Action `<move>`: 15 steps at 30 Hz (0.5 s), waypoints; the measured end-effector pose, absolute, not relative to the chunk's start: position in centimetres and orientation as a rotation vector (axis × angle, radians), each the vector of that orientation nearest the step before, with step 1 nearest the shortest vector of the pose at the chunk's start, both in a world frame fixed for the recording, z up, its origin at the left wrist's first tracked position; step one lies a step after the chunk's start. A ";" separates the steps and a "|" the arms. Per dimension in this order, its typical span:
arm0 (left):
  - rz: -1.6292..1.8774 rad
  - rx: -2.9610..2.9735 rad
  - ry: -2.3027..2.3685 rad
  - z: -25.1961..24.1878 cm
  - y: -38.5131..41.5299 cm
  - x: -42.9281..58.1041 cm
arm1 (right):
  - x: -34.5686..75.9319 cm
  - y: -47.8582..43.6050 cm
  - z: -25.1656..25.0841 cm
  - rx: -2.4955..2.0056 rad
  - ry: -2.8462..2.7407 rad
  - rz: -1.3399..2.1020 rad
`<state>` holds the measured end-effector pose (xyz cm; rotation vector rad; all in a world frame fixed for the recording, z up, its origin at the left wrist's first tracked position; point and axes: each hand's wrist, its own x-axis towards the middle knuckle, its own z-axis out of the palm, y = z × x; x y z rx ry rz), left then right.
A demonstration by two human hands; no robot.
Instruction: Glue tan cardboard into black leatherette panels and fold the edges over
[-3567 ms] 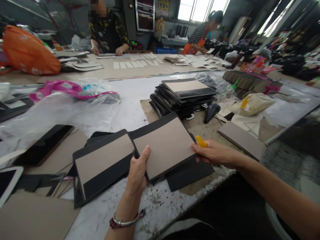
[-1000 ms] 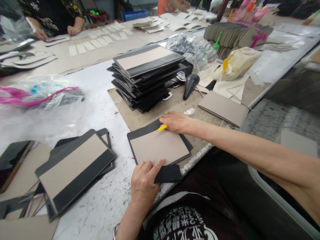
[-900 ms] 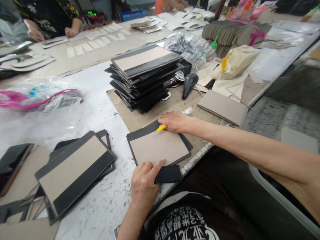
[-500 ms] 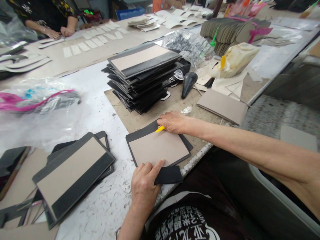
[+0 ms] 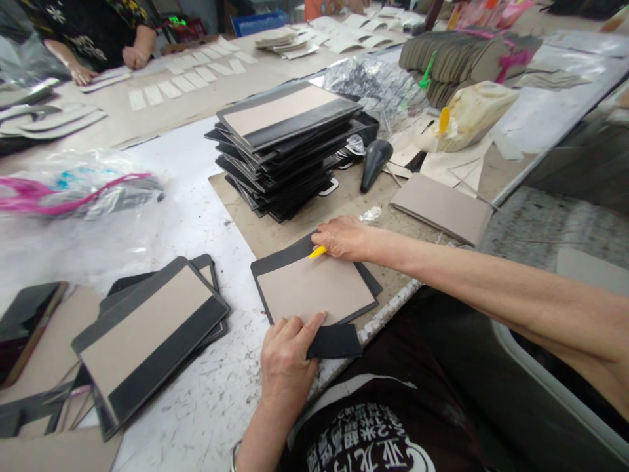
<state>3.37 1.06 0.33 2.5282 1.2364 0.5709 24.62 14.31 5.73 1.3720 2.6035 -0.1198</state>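
A grey board on black material [image 5: 314, 288] lies flat at the table's near edge. My left hand [image 5: 287, 357] presses its near edge, fingers together, thumb on the grey board, next to a folded black flap [image 5: 337, 341]. My right hand [image 5: 344, 237] rests on the far edge, closed around a small yellow tool [image 5: 317, 252] whose tip touches the black border.
A tall stack of similar black-and-grey pieces [image 5: 289, 147] stands behind. Another few pieces [image 5: 147, 331] lie to the left, with a phone [image 5: 27, 324] beyond. A black tool [image 5: 374, 162], grey boards [image 5: 445, 206] and plastic bags [image 5: 83, 187] are around. Another person's hands [image 5: 132, 58] work at the far table.
Since the earliest frame the piece went from held up in both hands to lying flat on the table. Over the last second my hands have barely moved.
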 end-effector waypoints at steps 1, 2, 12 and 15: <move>0.572 2.528 1.242 0.4 1.1 3.5 | 24.6 14.3 5.6 1.367 2.606 -0.120; 0.569 2.524 1.253 0.6 1.0 3.6 | 24.7 14.3 5.5 1.370 2.602 -0.124; 1.089 2.107 1.503 1.0 -1.5 2.4 | 25.3 12.8 6.7 1.466 2.604 -0.143; 1.083 1.666 1.812 1.9 -1.1 1.1 | 25.4 12.6 7.0 1.486 2.592 -0.184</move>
